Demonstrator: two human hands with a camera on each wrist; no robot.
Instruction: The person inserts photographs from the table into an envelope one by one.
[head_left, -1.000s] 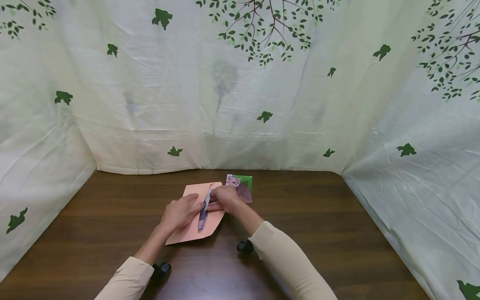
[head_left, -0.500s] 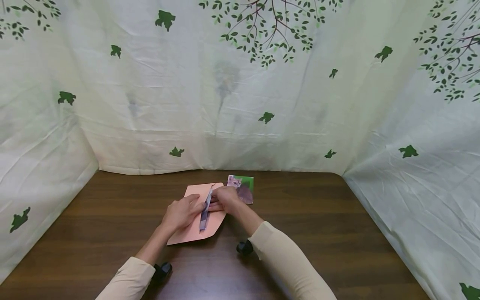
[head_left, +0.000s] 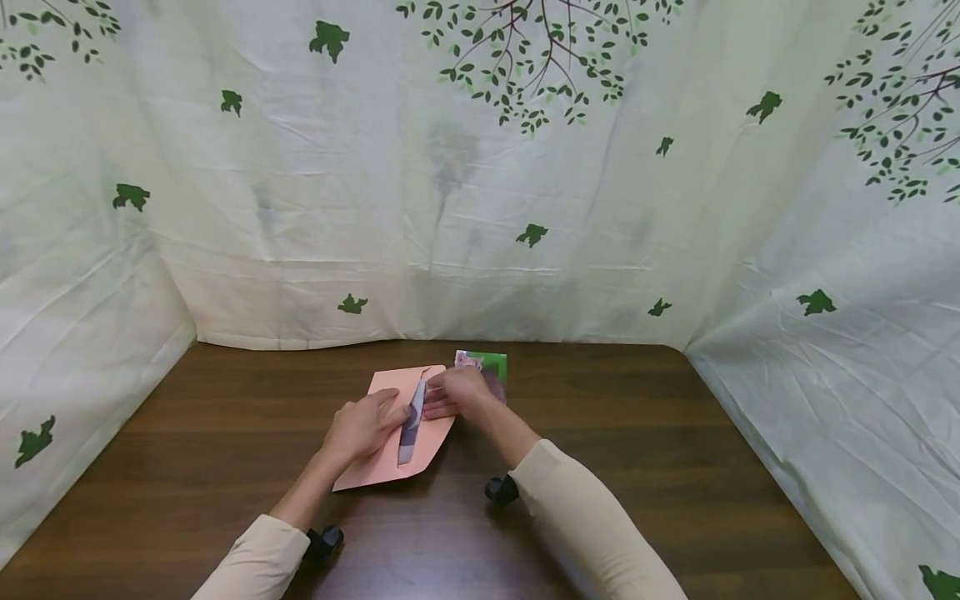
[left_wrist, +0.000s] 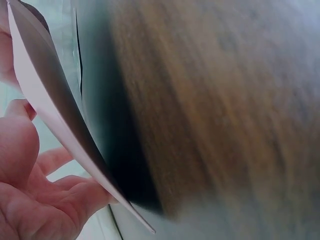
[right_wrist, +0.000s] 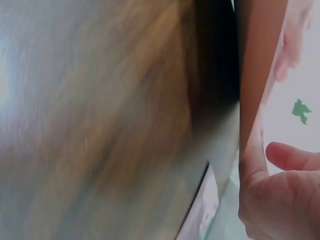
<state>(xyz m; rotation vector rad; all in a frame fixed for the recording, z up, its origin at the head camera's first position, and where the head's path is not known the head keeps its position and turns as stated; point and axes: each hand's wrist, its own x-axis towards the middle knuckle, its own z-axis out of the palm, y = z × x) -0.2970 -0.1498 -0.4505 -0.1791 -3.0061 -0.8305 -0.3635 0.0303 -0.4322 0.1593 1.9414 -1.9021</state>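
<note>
A pink envelope [head_left: 378,468] is held tilted above the table, its flap side up. My left hand [head_left: 362,427] grips its left part, with the thumb on top toward the slot; in the left wrist view, fingers [left_wrist: 82,197] reach the envelope's edge. A greyish-purple printed card [head_left: 409,435] shows inside the long opening. My right hand [head_left: 459,392] is at the right side, its fingers laid along the flap [head_left: 431,442]. The right wrist view has the thumb [right_wrist: 292,157] apart from the other fingers, which the flap partly hides.
A kitten picture with a green background [head_left: 495,362] lies at the back of the brown wooden table [head_left: 637,467], partly behind my right hand. A white curtain with leaf prints [head_left: 420,208] encloses the back and sides.
My right hand has shifted slightly right, away from the opening, and now covers more of the kitten picture. More of the card shows in the slot. The left hand keeps its place.
</note>
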